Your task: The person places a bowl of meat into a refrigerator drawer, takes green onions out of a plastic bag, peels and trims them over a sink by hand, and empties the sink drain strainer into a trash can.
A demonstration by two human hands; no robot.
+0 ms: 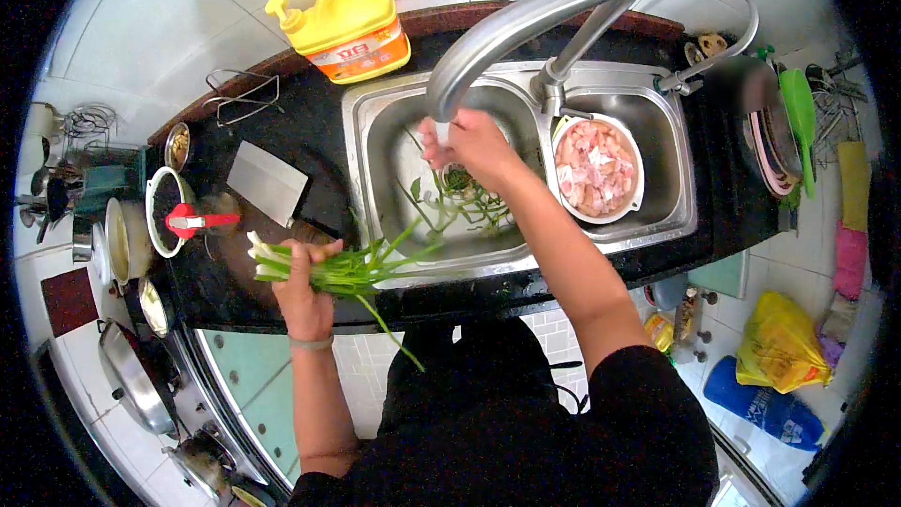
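A bunch of scallions (pixel 361 268) lies across my left hand (pixel 308 296), whose fingers are wrapped round the stalks close to the white ends. The green leaves point right, over the sink's front edge, and one long leaf hangs down. My right hand (pixel 481 148) is raised over the left sink basin (pixel 389 197), right at the end of the curved faucet (pixel 526 33). Its fingers are bent and partly hidden by the spout's tip, so any grip is unclear. Below it, loose green leaves and stems (pixel 479 211) lie in the basin.
A white bowl of cut raw meat (pixel 596 169) sits in the right basin. On the left counter, a cleaver (pixel 267 183) lies near a red-handled peeler-like tool (pixel 202 220) and a white-rimmed container (pixel 167 244). A yellow detergent jug (pixel 347 28) stands behind. Pink-rimmed pans (pixel 774 145) are at right.
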